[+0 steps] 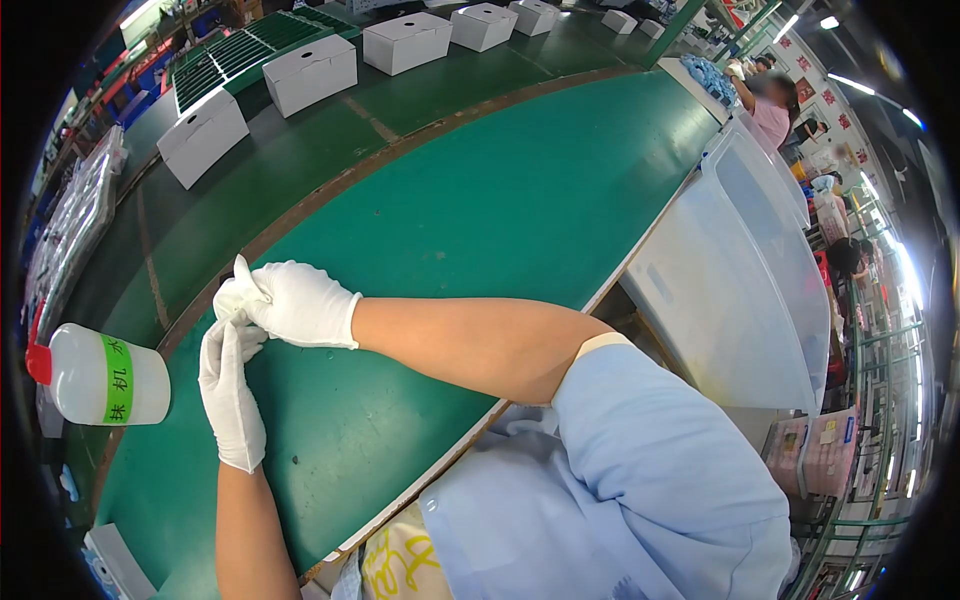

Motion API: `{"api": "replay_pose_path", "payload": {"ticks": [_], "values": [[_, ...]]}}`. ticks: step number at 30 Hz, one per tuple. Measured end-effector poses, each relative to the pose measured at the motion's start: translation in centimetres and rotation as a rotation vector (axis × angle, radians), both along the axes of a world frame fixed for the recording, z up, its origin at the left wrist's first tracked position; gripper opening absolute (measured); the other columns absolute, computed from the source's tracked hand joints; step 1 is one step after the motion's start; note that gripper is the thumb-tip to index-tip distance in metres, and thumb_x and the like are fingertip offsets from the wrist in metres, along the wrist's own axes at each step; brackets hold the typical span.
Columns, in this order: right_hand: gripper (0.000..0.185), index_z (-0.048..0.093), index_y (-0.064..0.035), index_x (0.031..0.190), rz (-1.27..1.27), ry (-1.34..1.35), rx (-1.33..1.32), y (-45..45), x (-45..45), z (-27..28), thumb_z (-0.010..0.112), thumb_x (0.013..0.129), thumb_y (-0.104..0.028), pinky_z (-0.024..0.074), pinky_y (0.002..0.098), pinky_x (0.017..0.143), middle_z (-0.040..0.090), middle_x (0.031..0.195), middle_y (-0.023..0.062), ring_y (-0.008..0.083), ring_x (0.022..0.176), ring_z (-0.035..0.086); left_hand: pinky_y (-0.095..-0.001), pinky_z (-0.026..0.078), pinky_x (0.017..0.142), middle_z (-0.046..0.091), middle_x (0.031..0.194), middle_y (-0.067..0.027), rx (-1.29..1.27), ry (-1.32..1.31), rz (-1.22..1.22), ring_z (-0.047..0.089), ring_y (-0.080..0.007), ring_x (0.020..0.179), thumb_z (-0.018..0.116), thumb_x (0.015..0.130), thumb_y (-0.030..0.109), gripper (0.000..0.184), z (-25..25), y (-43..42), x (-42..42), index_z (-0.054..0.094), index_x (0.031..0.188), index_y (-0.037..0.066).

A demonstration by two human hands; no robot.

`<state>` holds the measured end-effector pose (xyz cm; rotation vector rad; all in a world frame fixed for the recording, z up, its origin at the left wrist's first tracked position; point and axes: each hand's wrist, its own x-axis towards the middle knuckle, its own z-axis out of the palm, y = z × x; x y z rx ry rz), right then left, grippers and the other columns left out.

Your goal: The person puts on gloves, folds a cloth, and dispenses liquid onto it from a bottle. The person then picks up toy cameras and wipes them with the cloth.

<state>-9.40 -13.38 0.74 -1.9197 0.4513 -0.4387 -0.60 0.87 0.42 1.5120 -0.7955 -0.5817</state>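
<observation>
White cloth gloves cover both hands, which meet above the green tabletop point(480, 210), left of its middle. My right hand point(295, 303) is closed, its fingers bent and pressed together at the left end. Just below it, my left hand point(231, 390) points upward with its fingers folded against the right hand's fingertips. The two gloves touch there, and anything pinched between them is hidden. A white plastic bottle point(85, 375) with a red cap and a green label stands to the left of my left hand.
Several white boxes point(310, 75) stand in a curved row on the dark green surface beyond the table. A plastic-wrapped stack point(75, 220) lies at the left. Translucent bins point(720, 270) stand to the right of the table edge. A person point(770, 105) works at the far right.
</observation>
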Motion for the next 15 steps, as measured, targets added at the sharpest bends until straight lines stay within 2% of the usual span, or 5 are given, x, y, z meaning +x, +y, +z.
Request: {"api": "replay_pose_path", "payload": {"ticks": [6,9,15], "values": [[0.034,0.067,-0.0056,0.094,0.0,0.003,-0.052,-0.19,0.39,-0.75,0.049,0.093,-0.034,0.0499,0.0458,0.084,0.067,0.096,0.0208,0.0392,0.092,0.063,-0.0296,0.045,0.089,0.066,0.1,-0.0066,-0.004,0.01,0.0,0.061,-0.0145,0.094,0.047,0.103,0.021,0.028,-0.09,0.04,0.1,0.062,0.113,0.0],[0.054,0.065,-0.0071,0.092,0.0,0.035,-0.07,0.07,0.13,-0.18,0.026,0.104,-0.042,0.048,0.0414,0.089,0.064,0.087,0.0175,0.0359,0.086,0.06,-0.0297,0.045,0.089,0.066,0.1,-0.0066,-0.007,0.014,-0.001,0.061,-0.0144,0.094,0.047,0.103,0.021,0.028,-0.12,0.04,0.12,0.062,0.113,0.0],[0.05,0.065,-0.0075,0.096,0.004,0.014,-0.108,-0.07,0.35,-0.86,0.028,0.103,-0.04,0.0473,0.0423,0.09,0.064,0.09,0.0179,0.0372,0.09,0.059,-0.0295,0.045,0.089,0.066,0.1,-0.0065,-0.015,0.015,-0.004,0.061,-0.014,0.094,0.047,0.103,0.021,0.028,-0.14,0.05,0.1,0.062,0.112,0.0]]}}
